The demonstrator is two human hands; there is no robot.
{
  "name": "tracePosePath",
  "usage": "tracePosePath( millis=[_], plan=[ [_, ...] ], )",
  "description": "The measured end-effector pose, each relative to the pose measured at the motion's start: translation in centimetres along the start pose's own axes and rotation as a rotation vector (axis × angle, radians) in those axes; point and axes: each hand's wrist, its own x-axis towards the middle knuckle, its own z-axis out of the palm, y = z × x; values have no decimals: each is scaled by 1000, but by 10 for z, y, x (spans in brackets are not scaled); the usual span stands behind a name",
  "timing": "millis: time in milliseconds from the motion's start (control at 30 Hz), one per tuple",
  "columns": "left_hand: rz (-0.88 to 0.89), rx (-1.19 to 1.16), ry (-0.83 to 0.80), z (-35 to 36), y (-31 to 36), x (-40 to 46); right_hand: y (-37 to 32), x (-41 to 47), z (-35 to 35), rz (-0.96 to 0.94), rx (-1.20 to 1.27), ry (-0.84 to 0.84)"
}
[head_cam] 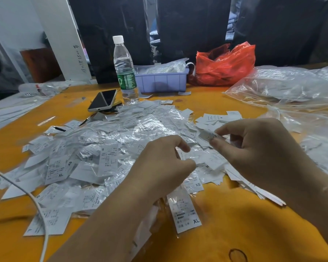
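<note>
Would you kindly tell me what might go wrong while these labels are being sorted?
The right hand pinches one small label over the mixed pile; dropped, it would likely be lost among the others.
The water bottle stands at the pile's edge beside the phone; a sweep could topple it.

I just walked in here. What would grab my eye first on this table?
A big heap of white size labels in clear sleeves spreads across the middle of the orange table. Over its right edge, the right hand pinches one small label. At the back, a bright red plastic bag sits beside a lilac tray.
</note>
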Motion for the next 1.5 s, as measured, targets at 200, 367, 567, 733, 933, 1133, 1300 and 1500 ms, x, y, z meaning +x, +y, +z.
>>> tracePosePath(
  millis=[200,367,567,733,933,1133,1300,1500],
  plan=[
    [49,-454,-114,-2,18,-3,-8,-4,4,-173,109,-71],
    [-24,-541,-90,-1,13,-1,-10,-5,7,-186,122,-116],
    [-67,-655,7,-3,7,3,-6,1,2,218,706,-306],
    [9,-602,73,-4,8,0,-3,8,3,439,950,-254],
    [56,-525,77,-3,10,-3,-7,9,1,475,1054,-218],
    [140,-420,87,-7,13,-6,-10,7,5,491,1077,-313],
    [198,-429,-38,-11,16,-6,-14,6,5,526,1131,-381],
    [191,-364,-53,-13,15,-7,-12,5,6,598,1223,-406]
  ],
)
